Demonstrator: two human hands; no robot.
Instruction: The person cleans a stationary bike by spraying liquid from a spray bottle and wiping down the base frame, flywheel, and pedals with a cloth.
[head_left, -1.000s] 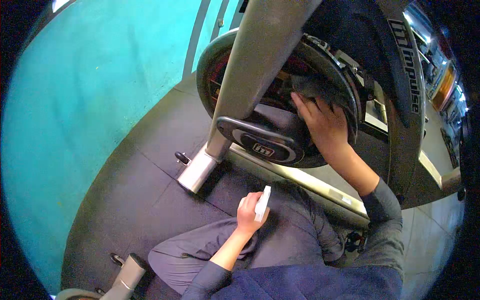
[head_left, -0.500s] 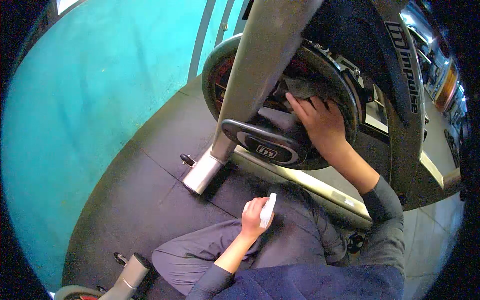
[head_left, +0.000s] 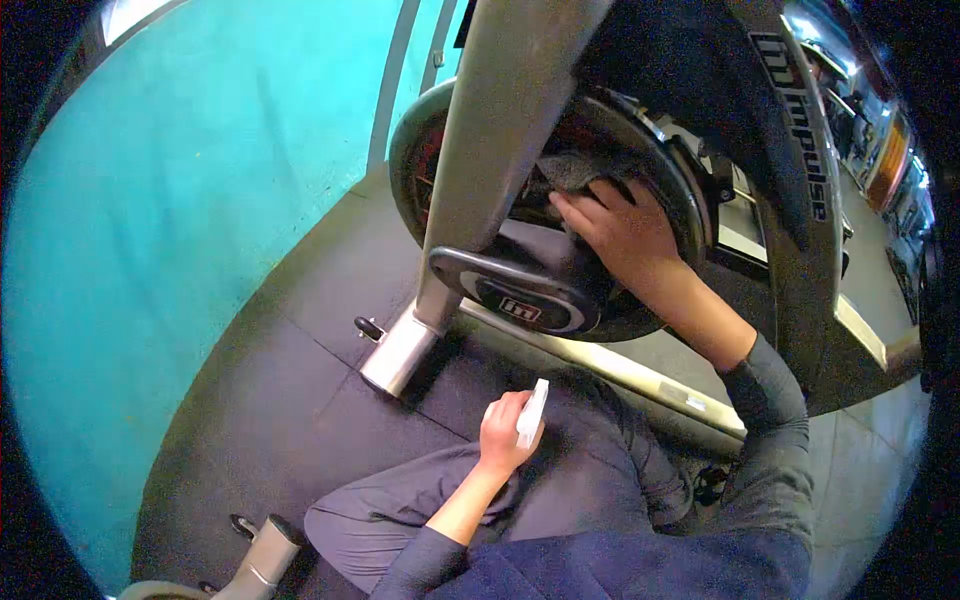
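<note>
My right hand (head_left: 632,238) reaches into the wheel housing of an exercise bike, its fingers bent over a grey cloth (head_left: 568,170). The cloth lies against the dark round flywheel (head_left: 412,140), partly hidden under the fingers. Just below that hand is the black crank cover (head_left: 525,303) with a logo. Low over my lap, my left hand (head_left: 503,438) is closed round a slim white object (head_left: 533,412); the fingers cover part of it, and I cannot tell what it is.
A thick grey frame post (head_left: 495,130) slants down to a silver foot (head_left: 400,350) with a small wheel. A pale base bar (head_left: 600,365) runs beside my legs. At left stands a turquoise wall (head_left: 170,200); another machine's foot (head_left: 260,550) is at lower left.
The view has shifted slightly, so the bike appears a little further left. My right hand and the cloth have moved slightly left over the wheel. My left hand keeps its hold.
</note>
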